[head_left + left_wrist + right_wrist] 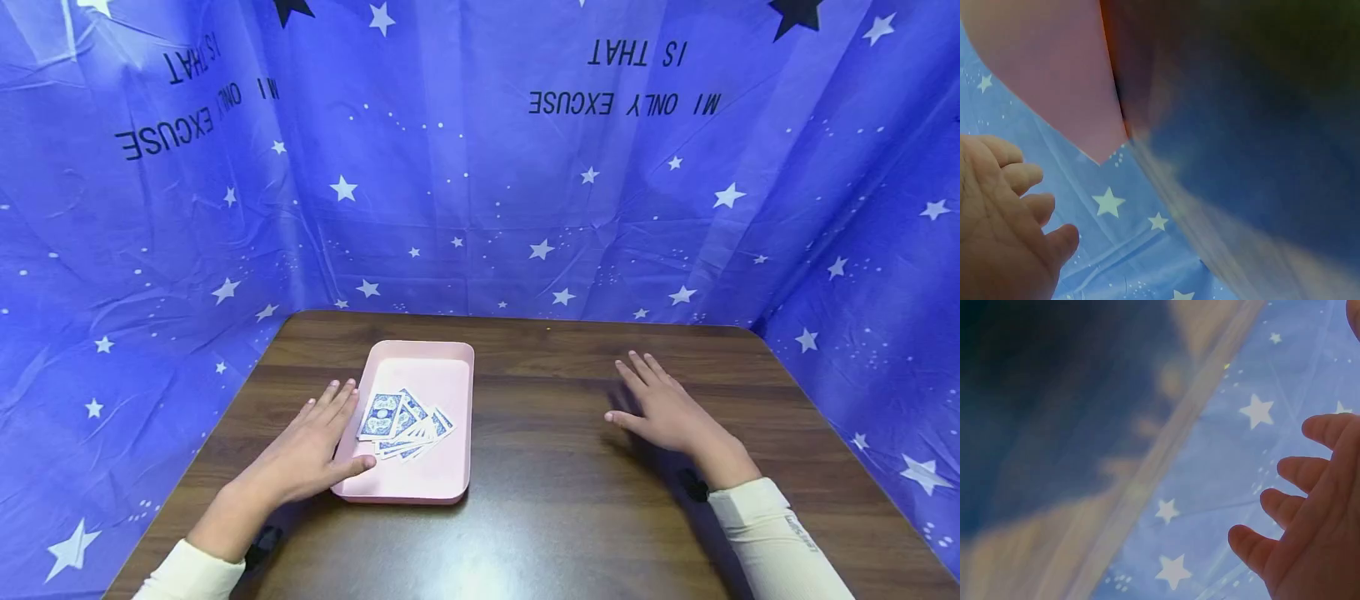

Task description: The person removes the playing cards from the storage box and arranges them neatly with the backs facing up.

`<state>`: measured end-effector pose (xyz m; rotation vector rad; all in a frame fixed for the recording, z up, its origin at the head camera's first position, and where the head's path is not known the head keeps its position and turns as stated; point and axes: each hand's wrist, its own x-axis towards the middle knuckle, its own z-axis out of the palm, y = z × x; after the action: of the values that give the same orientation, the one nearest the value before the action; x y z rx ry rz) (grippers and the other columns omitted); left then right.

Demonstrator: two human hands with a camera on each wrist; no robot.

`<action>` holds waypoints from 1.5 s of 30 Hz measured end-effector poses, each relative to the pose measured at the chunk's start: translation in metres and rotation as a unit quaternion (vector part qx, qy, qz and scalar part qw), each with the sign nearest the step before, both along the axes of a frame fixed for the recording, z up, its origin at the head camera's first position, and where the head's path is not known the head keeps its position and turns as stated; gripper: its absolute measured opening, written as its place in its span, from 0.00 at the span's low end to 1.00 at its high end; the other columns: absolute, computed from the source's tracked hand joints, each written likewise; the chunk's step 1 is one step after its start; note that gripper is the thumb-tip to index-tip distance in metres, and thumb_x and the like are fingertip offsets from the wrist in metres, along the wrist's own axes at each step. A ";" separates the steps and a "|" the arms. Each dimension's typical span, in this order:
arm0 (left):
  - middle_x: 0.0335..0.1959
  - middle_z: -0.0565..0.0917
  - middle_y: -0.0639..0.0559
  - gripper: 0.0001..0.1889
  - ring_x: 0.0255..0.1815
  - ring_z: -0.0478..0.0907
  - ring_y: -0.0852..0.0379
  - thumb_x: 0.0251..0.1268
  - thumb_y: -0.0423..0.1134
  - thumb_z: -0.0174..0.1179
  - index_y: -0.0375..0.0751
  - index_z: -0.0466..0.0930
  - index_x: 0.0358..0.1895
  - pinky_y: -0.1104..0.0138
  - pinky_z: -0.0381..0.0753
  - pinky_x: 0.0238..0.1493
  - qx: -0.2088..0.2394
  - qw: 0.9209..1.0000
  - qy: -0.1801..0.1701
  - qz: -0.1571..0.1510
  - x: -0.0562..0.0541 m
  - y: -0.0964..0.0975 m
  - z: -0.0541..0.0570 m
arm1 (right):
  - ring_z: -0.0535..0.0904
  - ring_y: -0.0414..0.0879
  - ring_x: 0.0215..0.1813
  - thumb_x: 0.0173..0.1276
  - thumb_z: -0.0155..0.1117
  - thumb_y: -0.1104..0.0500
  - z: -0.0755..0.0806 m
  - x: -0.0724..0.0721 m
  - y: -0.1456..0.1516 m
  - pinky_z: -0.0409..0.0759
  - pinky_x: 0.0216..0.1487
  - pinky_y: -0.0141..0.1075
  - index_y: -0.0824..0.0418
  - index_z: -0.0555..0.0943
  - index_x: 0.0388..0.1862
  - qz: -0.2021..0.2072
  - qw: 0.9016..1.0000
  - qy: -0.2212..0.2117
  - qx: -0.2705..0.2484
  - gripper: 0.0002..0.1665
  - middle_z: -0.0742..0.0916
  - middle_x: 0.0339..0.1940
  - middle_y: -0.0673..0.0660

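Note:
In the head view a pink tray [442,479] lies left of the table's middle. Several playing cards [382,414] with blue patterned backs are fanned and overlapping inside it, face down. My left hand [311,442] hovers at the tray's left side, fingers straight and thumb over its lower left rim; whether it touches the rim I cannot tell. Nothing is in that palm [997,225] in the left wrist view. Off to the right, my right hand [667,412] is held above the tabletop with fingers spread, and its palm [1322,544] holds nothing in the right wrist view.
A brown wood-grain table [540,467] carries the tray. Blue curtains [480,167] with white stars and black lettering hang behind it and along both sides. Dark bands show at the left wrist [264,546] and the right wrist [693,485].

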<state>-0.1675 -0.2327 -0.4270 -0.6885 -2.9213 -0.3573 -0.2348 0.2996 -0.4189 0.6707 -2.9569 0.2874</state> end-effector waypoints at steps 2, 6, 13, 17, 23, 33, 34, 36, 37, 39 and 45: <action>0.77 0.55 0.33 0.54 0.78 0.47 0.35 0.60 0.67 0.60 0.25 0.56 0.74 0.39 0.53 0.71 -0.001 1.000 -0.005 -0.007 0.004 0.001 -0.001 | 0.46 0.70 0.77 0.68 0.61 0.34 0.003 -0.007 -0.009 0.52 0.70 0.66 0.69 0.58 0.77 0.012 1.000 -0.005 -0.001 0.54 0.57 0.77 0.73; 0.77 0.54 0.33 0.55 0.77 0.48 0.34 0.58 0.68 0.61 0.23 0.56 0.74 0.39 0.53 0.71 0.000 1.000 -0.012 -0.007 0.010 0.000 -0.005 | 0.46 0.69 0.78 0.68 0.60 0.33 0.010 -0.020 -0.030 0.52 0.72 0.63 0.68 0.58 0.78 0.039 0.999 -0.004 -0.006 0.54 0.57 0.78 0.72; 0.77 0.53 0.31 0.59 0.77 0.47 0.32 0.57 0.72 0.59 0.22 0.54 0.74 0.40 0.53 0.71 0.006 1.000 -0.026 -0.006 0.014 -0.002 -0.009 | 0.47 0.66 0.78 0.67 0.61 0.34 0.018 -0.032 -0.061 0.54 0.72 0.62 0.67 0.58 0.78 0.081 0.997 0.004 0.000 0.54 0.57 0.78 0.69; 0.77 0.54 0.31 0.62 0.77 0.47 0.32 0.51 0.75 0.60 0.22 0.54 0.74 0.38 0.53 0.71 0.004 0.999 -0.040 0.003 0.015 -0.002 -0.012 | 0.48 0.64 0.79 0.66 0.62 0.34 0.019 -0.035 -0.074 0.57 0.72 0.61 0.66 0.59 0.78 0.105 0.994 0.012 0.001 0.54 0.59 0.79 0.67; 0.76 0.57 0.31 0.65 0.76 0.49 0.32 0.46 0.78 0.60 0.23 0.56 0.74 0.35 0.53 0.69 0.007 0.999 -0.050 0.016 0.018 -0.006 -0.017 | 0.47 0.59 0.80 0.67 0.61 0.33 0.020 -0.040 -0.091 0.57 0.71 0.62 0.62 0.58 0.79 0.122 0.992 0.006 0.008 0.53 0.58 0.80 0.63; 0.75 0.58 0.31 0.60 0.75 0.51 0.30 0.54 0.75 0.58 0.27 0.55 0.75 0.33 0.53 0.68 0.012 0.997 -0.062 0.032 0.021 -0.008 -0.020 | 0.48 0.60 0.79 0.66 0.62 0.33 0.021 -0.043 -0.122 0.56 0.73 0.59 0.61 0.59 0.79 0.150 0.989 0.009 0.006 0.53 0.59 0.79 0.64; 0.75 0.59 0.31 0.60 0.75 0.51 0.30 0.54 0.75 0.58 0.27 0.55 0.75 0.33 0.54 0.68 0.014 0.997 -0.065 0.036 0.021 -0.008 -0.020 | 0.48 0.59 0.80 0.67 0.62 0.33 0.020 -0.044 -0.125 0.56 0.73 0.59 0.61 0.59 0.79 0.153 0.988 0.007 0.007 0.53 0.59 0.79 0.64; 0.75 0.59 0.32 0.61 0.75 0.52 0.30 0.53 0.76 0.58 0.28 0.54 0.76 0.33 0.54 0.67 0.015 0.996 -0.075 0.044 0.021 -0.007 -0.021 | 0.48 0.59 0.80 0.67 0.61 0.33 0.020 -0.043 -0.131 0.57 0.72 0.59 0.61 0.59 0.79 0.159 0.987 0.005 0.008 0.52 0.59 0.79 0.64; 0.75 0.60 0.32 0.61 0.75 0.52 0.29 0.52 0.76 0.58 0.29 0.53 0.76 0.32 0.55 0.66 0.018 0.995 -0.084 0.048 0.021 -0.007 -0.021 | 0.48 0.59 0.80 0.67 0.62 0.33 0.021 -0.043 -0.134 0.57 0.72 0.59 0.61 0.59 0.79 0.164 0.986 0.006 0.006 0.52 0.59 0.79 0.64; 0.74 0.61 0.31 0.61 0.73 0.55 0.28 0.52 0.75 0.59 0.30 0.51 0.77 0.33 0.58 0.65 0.023 0.993 -0.099 0.052 0.021 -0.006 -0.020 | 0.49 0.59 0.79 0.67 0.61 0.33 0.023 -0.043 -0.141 0.57 0.73 0.58 0.61 0.60 0.78 0.172 0.985 0.006 0.003 0.51 0.60 0.79 0.65; 0.69 0.66 0.27 0.63 0.69 0.62 0.28 0.50 0.75 0.62 0.29 0.49 0.77 0.40 0.65 0.65 0.027 0.994 -0.099 0.044 0.017 -0.004 -0.018 | 0.49 0.59 0.80 0.67 0.61 0.33 0.027 -0.046 -0.160 0.57 0.73 0.57 0.60 0.62 0.78 0.190 0.982 0.005 0.006 0.50 0.61 0.79 0.65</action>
<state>-0.1505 -0.2370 -0.4455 -0.5428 -3.1021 -0.5195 -0.2803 0.1397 -0.3921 1.2344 -2.8019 0.2906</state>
